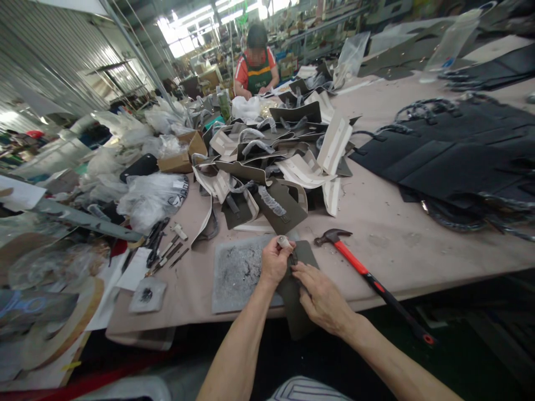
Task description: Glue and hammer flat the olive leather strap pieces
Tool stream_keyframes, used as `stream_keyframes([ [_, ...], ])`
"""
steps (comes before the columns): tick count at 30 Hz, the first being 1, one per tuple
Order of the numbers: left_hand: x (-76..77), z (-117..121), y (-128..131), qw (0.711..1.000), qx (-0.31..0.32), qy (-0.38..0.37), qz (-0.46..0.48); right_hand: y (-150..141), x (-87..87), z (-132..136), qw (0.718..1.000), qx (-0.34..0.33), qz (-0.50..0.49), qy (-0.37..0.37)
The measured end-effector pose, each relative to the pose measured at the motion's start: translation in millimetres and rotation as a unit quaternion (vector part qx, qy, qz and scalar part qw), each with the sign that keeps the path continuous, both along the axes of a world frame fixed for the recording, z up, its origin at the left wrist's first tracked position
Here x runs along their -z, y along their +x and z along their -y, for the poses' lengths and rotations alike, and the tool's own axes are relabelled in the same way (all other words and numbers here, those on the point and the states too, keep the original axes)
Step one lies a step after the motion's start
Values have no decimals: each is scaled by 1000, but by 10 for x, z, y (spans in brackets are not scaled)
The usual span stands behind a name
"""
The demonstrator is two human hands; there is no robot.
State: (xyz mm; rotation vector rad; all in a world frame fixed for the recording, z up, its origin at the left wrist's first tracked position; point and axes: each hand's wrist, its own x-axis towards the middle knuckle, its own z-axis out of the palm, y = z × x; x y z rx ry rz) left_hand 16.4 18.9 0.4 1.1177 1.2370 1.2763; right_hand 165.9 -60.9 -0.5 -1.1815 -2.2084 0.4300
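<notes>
My left hand point(275, 262) is closed around a short tool with a whitish rounded end point(285, 241), which sticks up above the fingers. The tool's lower part is hidden by the hand. Beneath both hands a dark olive panel point(296, 314) lies across the right side of a grey, scuffed board point(234, 273) and hangs over the table's front edge. My right hand point(320, 289) holds the panel, its fingertips close to a small dark strap piece point(293, 257) beside the left hand. To the right rests a claw hammer point(355, 259) with a red and black handle.
A heap of olive and white panels with wrapped handles point(280, 206) lies behind the board. Black bag pieces point(451, 150) cover the right. Several thin hand tools point(167, 250) and a small bag of dark bits point(147, 295) lie left. A co-worker point(256, 67) sits across.
</notes>
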Motion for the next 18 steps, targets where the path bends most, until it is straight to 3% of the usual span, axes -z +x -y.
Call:
stream_keyframes([
  [8, 6, -20, -26, 1000, 8, -2, 14, -66, -35, 65, 1000, 23, -6, 6],
  [18, -10, 2, 14, 998, 1, 14, -57, -96, 7, 81, 999, 33, -21, -18],
])
